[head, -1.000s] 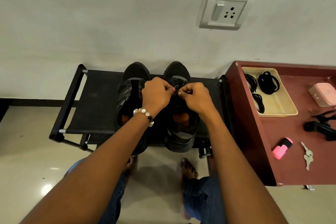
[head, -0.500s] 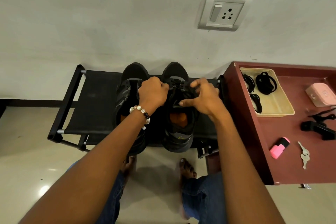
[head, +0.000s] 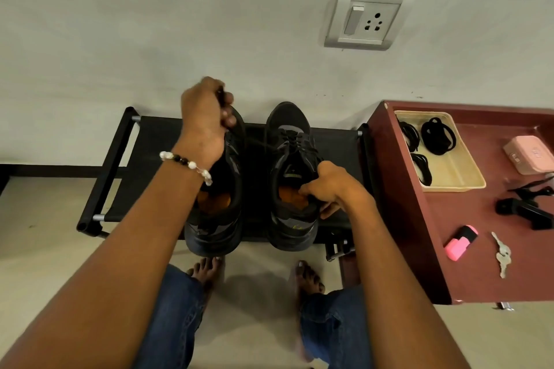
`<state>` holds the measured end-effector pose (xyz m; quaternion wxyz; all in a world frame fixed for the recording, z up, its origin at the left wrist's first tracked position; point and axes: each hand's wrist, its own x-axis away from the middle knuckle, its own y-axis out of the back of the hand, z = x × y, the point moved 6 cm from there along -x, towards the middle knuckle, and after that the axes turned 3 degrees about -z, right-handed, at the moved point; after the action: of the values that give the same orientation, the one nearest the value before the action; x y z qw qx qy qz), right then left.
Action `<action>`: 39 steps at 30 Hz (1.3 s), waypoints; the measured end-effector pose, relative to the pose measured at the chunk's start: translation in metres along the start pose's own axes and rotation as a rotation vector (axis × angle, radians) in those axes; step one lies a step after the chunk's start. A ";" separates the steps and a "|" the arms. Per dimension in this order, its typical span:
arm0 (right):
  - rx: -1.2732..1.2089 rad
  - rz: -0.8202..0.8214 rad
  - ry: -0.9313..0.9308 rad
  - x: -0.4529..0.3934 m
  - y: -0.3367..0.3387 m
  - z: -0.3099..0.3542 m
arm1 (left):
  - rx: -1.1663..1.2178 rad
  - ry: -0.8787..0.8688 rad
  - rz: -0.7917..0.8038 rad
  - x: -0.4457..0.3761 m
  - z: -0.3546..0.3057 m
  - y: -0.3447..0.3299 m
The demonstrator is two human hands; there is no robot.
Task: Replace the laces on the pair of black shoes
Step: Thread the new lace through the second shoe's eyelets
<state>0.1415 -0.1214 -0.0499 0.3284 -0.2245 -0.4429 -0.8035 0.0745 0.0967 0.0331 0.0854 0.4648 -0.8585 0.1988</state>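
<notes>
Two black shoes with orange insoles stand side by side on a black rack, toes to the wall. My left hand is raised above the left shoe and grips a black lace that runs taut from the right shoe's eyelets. My right hand grips the right shoe at its collar, thumb inside the opening. The left shoe's upper part is hidden behind my left wrist.
A maroon table stands at the right with a beige tray of coiled black laces, a pink case, a black tool, a pink highlighter and keys. A wall socket is above. My bare feet are below the rack.
My left hand has risen up and left, pulling the lace out of the right shoe. My right hand has dropped from the eyelets to the shoe's collar.
</notes>
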 end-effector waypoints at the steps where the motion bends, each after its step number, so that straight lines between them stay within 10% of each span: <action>1: 0.001 -0.017 0.008 -0.001 -0.001 0.002 | -0.275 -0.084 0.080 0.003 0.005 -0.008; 5: 0.020 -0.060 0.023 -0.004 -0.003 0.006 | -1.319 -0.563 0.497 0.016 0.041 -0.044; 10: -0.007 -0.048 0.008 -0.007 -0.003 0.003 | -1.447 -0.463 0.539 0.014 0.052 -0.044; 14: -0.014 -0.075 0.018 -0.007 -0.002 0.002 | -0.911 -0.096 0.362 0.006 0.043 -0.028; 18: -0.044 -0.061 0.003 -0.005 -0.003 0.002 | 0.295 0.324 0.234 0.002 0.017 -0.017; 22: -0.040 -0.061 -0.002 -0.004 -0.003 0.002 | 0.756 0.244 0.210 -0.002 -0.014 -0.004; 25: -0.031 -0.067 -0.007 -0.004 -0.002 0.003 | 0.495 0.230 0.232 0.001 0.001 -0.011; 31: -0.010 -0.091 0.004 -0.003 0.000 0.005 | -1.245 -0.522 0.427 0.015 0.027 -0.038; 35: -0.016 -0.093 0.003 0.000 0.000 0.006 | -1.517 -0.437 0.512 0.019 0.048 -0.039; 39: 0.057 -0.126 0.027 0.002 0.000 0.008 | -1.143 -0.291 0.346 0.011 0.043 -0.029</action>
<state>0.1407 -0.1147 -0.0448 0.2891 -0.1758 -0.4746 -0.8126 0.0946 0.0563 0.0057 0.1697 0.2220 -0.8952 -0.3473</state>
